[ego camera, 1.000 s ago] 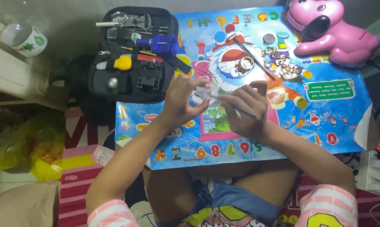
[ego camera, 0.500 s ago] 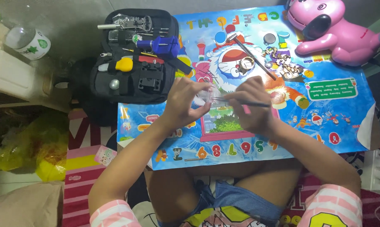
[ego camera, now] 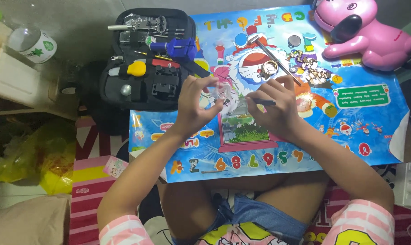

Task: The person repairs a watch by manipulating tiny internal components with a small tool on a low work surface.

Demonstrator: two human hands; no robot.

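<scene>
My left hand pinches a small clear plastic piece between thumb and fingers above a colourful cartoon mat. My right hand is closed around a thin dark tool, whose tip points left toward that clear piece. Both hands hover over the middle of the mat, close together. What the clear piece is exactly I cannot tell.
An open black tool case with a blue device, a yellow-handled tool and metal parts lies at the mat's left. A small hammer and small metal parts lie beyond my hands. A pink toy dog sits far right, a bottle far left.
Both hands have kept together over the mat's middle; the left fingers have lifted and spread around the clear piece, and the tool in the right hand has tilted to point left.
</scene>
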